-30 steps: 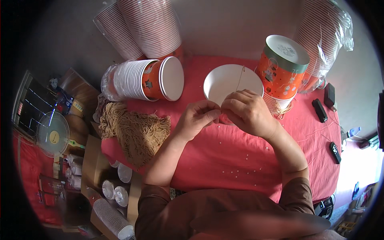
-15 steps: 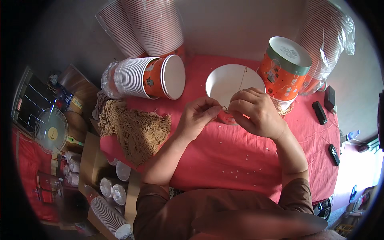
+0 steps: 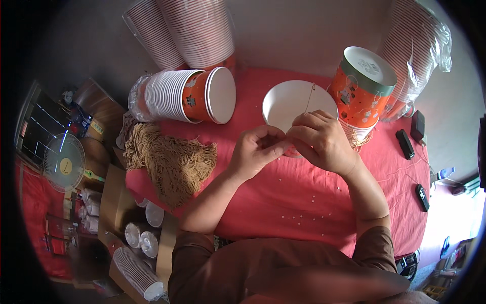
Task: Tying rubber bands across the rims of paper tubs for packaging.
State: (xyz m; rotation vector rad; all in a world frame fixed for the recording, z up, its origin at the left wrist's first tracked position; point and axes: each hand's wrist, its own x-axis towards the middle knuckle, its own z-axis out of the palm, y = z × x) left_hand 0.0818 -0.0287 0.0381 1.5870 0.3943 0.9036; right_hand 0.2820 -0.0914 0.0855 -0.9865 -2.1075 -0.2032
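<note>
My left hand (image 3: 255, 151) and my right hand (image 3: 326, 144) meet fingertip to fingertip over the near rim of a paper bucket (image 3: 281, 104), white inside, with orange showing outside. Both hands are closed in a pinch on a thin tan cord (image 3: 308, 100); its piece between the fingertips is mostly hidden now. Another stretch of that cord crosses the bucket's opening up to the far rim. Just right of the bucket, an upside-down orange bucket with a green band (image 3: 362, 93) stands on a white-rimmed stack.
Tan cords (image 3: 172, 162) lie heaped at the left, below a sideways stack of buckets (image 3: 167, 99). Small white bits (image 3: 299, 217) dot the red cloth (image 3: 253, 202). Wrapped bucket stacks (image 3: 197, 33) rise behind. Black devices (image 3: 404, 144) sit right; a carton (image 3: 114, 202) stands lower left.
My fingertips have drawn closer together, and the small cord loop that showed between them is now covered. The view has shifted slightly; the bucket stays in place.
</note>
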